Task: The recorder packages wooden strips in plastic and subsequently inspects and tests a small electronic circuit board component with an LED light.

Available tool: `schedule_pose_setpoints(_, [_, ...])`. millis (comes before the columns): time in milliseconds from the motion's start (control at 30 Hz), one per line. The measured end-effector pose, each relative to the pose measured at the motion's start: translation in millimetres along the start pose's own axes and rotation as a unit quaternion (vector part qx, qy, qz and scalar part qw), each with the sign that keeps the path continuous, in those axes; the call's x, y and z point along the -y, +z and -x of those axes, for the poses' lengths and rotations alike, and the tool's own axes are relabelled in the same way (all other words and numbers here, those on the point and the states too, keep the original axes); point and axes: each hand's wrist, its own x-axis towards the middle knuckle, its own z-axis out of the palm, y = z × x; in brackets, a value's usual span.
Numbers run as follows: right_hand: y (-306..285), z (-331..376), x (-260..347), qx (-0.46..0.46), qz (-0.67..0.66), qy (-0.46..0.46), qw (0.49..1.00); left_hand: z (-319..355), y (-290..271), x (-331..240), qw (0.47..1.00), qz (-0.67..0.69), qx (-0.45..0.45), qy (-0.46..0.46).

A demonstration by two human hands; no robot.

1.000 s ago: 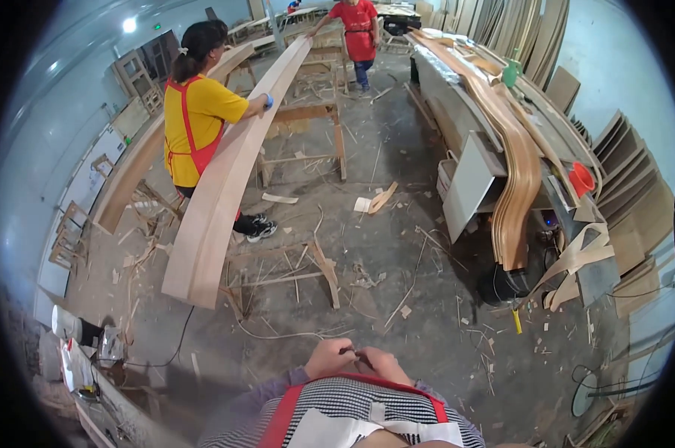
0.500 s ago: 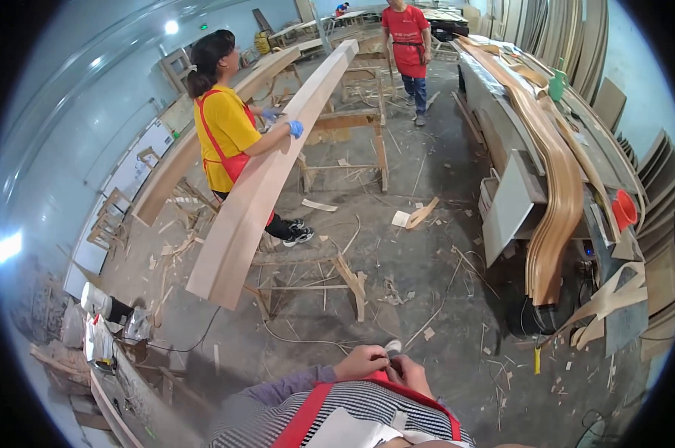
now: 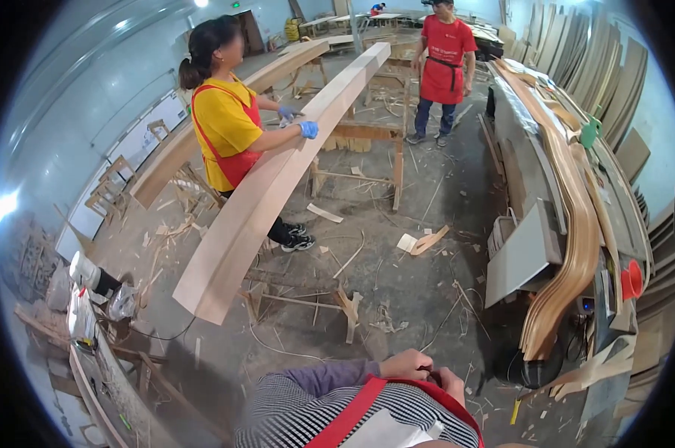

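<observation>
My left hand (image 3: 406,364) and my right hand (image 3: 451,383) meet in front of my body at the lower edge, against the top of my red apron (image 3: 438,396). Both have curled fingers, pinched close together. A small dark spot shows between them, but what they grip is hidden. Ahead on the left, a long pale wooden beam (image 3: 277,187) slopes away on wooden trestles (image 3: 337,299). A co-worker (image 3: 229,112) in a yellow shirt and red apron stands on its left side, blue-gloved hands (image 3: 308,129) on the beam.
Another person (image 3: 446,63) in red stands farther back. On the right, a long bench carries curved wooden strips (image 3: 576,216), a green bottle (image 3: 591,132) and a red funnel-like cup (image 3: 631,279). Wood scraps (image 3: 430,239) litter the floor. A second beam (image 3: 166,164) lies behind the co-worker.
The view has shifted, and the person in red has come nearer. My hands stay together at the apron, appearing farther right. The co-worker stays at the beam.
</observation>
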Motion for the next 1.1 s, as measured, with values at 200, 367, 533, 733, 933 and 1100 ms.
schedule_pose_setpoints(200, [-3.5, -54.6, 22.7, 0.014, -0.014, -0.020, 1.000, -21.8, -34.0, -5.6, 0.985, -0.150, -0.086, 0.004])
schedule_pose_setpoints(367, [-1.9, -86.4, 26.1, 0.044, -0.028, 0.042, 0.998, -34.8, -58.9, -9.3, 0.970, -0.187, -0.152, -0.012])
schedule_pose_setpoints(533, [-7.5, -107.3, 44.0, 0.087, -0.050, 0.006, 0.995, -37.0, -73.9, -9.6, 0.960, -0.143, -0.236, -0.047])
schedule_pose_setpoints(733, [-20.8, -119.9, 32.0, 0.128, -0.027, -0.034, 0.991, -41.2, -75.1, -1.2, 0.952, -0.027, -0.291, -0.094])
schedule_pose_setpoints(933, [-27.5, -127.8, 16.1, 0.123, -0.026, -0.062, 0.990, -49.8, -67.7, 1.8, 0.952, 0.006, -0.294, -0.082])
schedule_pose_setpoints(1100, [-31.2, -129.9, 13.8, 0.121, -0.017, -0.079, 0.989, -53.9, -63.3, 6.1, 0.960, 0.020, -0.264, -0.094])
